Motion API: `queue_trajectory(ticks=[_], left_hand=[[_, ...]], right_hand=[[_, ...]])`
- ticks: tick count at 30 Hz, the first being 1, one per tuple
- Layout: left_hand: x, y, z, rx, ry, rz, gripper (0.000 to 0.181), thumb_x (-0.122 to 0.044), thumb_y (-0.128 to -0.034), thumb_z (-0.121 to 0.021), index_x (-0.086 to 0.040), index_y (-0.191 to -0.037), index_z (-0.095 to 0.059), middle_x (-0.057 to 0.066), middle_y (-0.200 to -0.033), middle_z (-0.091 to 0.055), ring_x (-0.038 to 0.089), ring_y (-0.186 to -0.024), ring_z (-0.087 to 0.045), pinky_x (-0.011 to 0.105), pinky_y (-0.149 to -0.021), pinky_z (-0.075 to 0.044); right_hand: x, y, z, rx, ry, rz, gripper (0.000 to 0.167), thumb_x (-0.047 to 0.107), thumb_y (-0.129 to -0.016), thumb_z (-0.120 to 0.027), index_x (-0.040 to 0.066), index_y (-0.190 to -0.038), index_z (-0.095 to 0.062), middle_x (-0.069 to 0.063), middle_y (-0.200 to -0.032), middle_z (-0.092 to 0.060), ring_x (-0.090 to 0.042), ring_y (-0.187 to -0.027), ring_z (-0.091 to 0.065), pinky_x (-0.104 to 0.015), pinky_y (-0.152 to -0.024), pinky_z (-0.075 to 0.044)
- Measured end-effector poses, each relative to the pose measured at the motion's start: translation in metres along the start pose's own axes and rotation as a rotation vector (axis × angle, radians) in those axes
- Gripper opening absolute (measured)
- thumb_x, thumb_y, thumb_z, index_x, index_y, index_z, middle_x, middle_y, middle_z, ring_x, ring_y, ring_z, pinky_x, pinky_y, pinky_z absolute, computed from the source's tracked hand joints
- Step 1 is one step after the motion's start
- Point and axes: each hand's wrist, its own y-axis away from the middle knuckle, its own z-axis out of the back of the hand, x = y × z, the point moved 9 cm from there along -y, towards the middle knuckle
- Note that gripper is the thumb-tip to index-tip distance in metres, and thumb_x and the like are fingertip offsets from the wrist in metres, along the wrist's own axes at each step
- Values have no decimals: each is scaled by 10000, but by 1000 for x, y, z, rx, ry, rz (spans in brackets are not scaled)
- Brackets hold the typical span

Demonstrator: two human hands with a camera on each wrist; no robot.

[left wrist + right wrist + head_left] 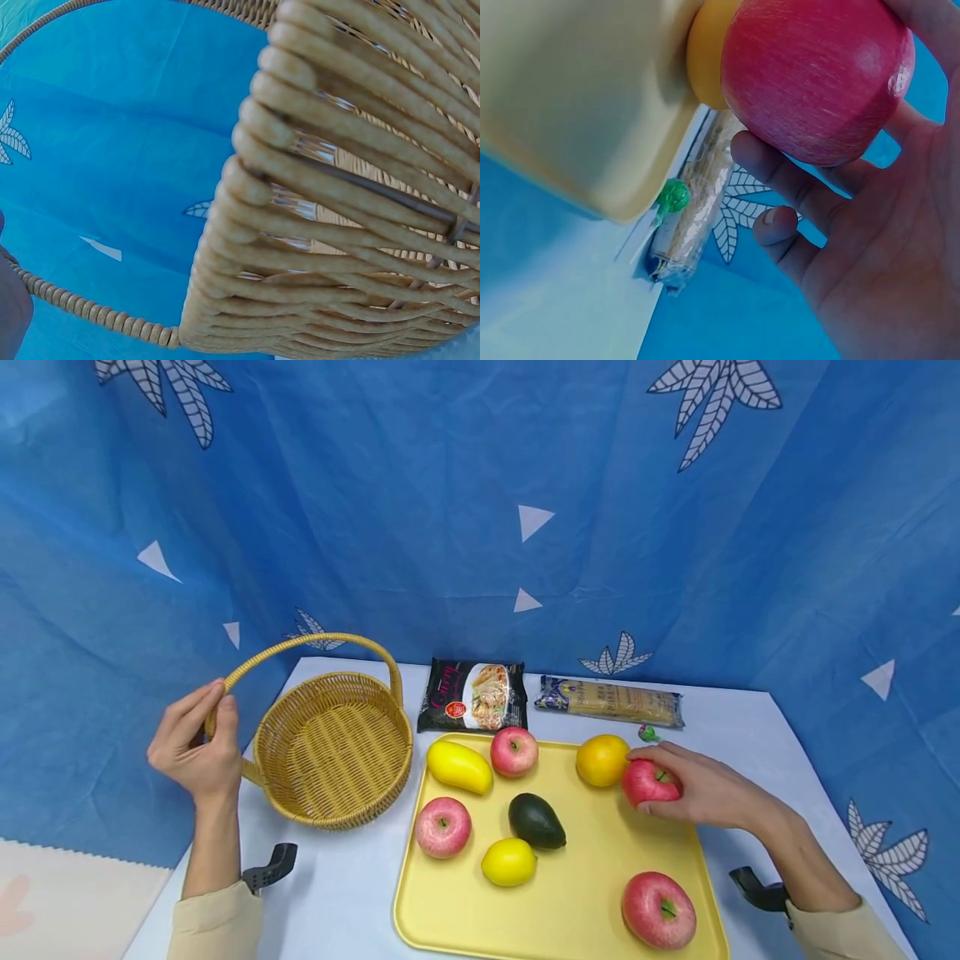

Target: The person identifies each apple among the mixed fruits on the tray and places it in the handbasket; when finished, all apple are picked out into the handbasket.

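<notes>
Looks like the picking step: my right grip (708, 787) is curled round the red apple (647, 783) at the far-right corner of the tray (585, 885), left grip (198, 743) pinching the basket handle (337, 637) left of the tray; next move probably calls for lifting clear of the orange (602, 760).

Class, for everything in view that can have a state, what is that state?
Left grip: holding the handle
Handle: raised
Basket: open-topped
Right grip: holding one apple
Other three apples: whole, on the tray
Orange: whole
Mango: whole
Avocado: whole
Lemon: whole
Tray: carrying fruit
Curry packet: lying flat, no opening visible
Pasta packet: lying flat
Green item: too small to tell
</notes>
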Motion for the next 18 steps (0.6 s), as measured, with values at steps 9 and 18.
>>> queue_trajectory(ticks=[9,18], left_hand=[[1,0,0,9,-1,18,187,-26,-762,-825,121,-858,-760,190,-904,-762,195,-852,-742,171,-771,-580],[2,0,1,3,17,18,193,-23,-758,-830,128,-853,-756,195,-899,-760,192,-844,-744,169,-758,-580]], right_hand=[[13,-6,-1,14,-25,18,679,477,-768,-844,283,-1360,-574,-23,-1296,-573,-180,-1029,-604,-216,-717,-561],[27,-12,0,-1,17,56,658,535,-772,-825,345,-1347,-568,49,-1242,-581,-120,-980,-604,-237,-720,-562]])
